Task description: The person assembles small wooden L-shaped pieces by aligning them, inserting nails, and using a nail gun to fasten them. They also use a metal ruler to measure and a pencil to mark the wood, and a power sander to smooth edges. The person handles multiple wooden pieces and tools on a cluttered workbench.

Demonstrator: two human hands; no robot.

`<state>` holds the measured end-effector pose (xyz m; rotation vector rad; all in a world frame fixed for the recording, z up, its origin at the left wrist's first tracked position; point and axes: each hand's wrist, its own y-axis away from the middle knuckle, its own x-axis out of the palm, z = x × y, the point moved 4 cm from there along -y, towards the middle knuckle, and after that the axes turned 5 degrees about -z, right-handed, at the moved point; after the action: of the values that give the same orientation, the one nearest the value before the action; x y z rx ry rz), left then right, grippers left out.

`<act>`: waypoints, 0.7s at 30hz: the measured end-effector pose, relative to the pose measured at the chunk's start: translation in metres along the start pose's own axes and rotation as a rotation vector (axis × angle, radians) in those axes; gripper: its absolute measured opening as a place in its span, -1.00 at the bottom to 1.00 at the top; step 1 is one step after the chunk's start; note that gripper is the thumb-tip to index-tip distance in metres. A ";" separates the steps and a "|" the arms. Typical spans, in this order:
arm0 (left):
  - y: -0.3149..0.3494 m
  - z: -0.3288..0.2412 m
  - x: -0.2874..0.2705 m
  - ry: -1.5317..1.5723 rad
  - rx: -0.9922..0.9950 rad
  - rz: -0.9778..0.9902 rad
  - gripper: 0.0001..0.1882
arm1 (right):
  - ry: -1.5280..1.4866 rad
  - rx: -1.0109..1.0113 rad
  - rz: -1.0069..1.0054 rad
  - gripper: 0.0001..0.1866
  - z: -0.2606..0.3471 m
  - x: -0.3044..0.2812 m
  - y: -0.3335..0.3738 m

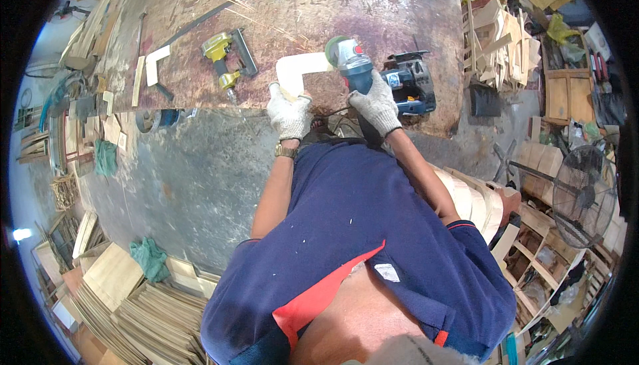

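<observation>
1. Clasping the near end of the white L-shaped piece (311,64), the gloved left hand (288,113) sits at the near edge of the worktable (183,75); its fingers are closed about that end.
2. Wrapped around the body of the angle grinder (358,72), the gloved right hand (375,104) is also by the worktable's near edge, right of its middle. The greenish disc (333,49) is at the piece's right end; whether it touches cannot be told for sure.
3. The piece lies over the worktable's near half, around its middle. Orange streaks, apparently sparks (256,15), run toward the worktable's far left side, which suggests the disc is spinning.
4. The chief risk seems to be a kick: if the disc catches a corner, the piece could twist, since only one hand steadies it and no clamp shows.
5. Loose knit on either glove could snag if a hand slid toward the disc.
6. The yellow-green nail gun (227,58), on the worktable's left half, lies near the streaks; hot grit could reach it.
7. A blue power tool (414,82) rests at the worktable's right end, close beside the right hand; an elbow or wrist swung outward might knock it.
</observation>
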<state>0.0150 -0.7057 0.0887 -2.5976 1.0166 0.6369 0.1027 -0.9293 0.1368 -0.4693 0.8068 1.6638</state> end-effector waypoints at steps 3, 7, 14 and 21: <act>0.001 0.000 -0.001 -0.004 -0.025 0.002 -0.52 | 0.013 0.017 0.010 -0.33 0.002 -0.002 0.001; -0.002 -0.001 -0.001 -0.056 -0.036 0.001 -0.52 | 0.025 0.016 0.024 -0.31 0.004 -0.003 0.000; -0.001 -0.005 0.002 -0.038 -0.050 0.022 -0.56 | 0.027 0.022 0.027 -0.33 -0.003 -0.002 0.000; 0.002 -0.008 -0.002 -0.062 -0.020 -0.032 -0.52 | -0.089 0.031 -0.049 -0.38 -0.010 -0.010 0.004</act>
<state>0.0142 -0.7094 0.0969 -2.5883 0.9530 0.7187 0.1007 -0.9437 0.1378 -0.3877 0.7492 1.6131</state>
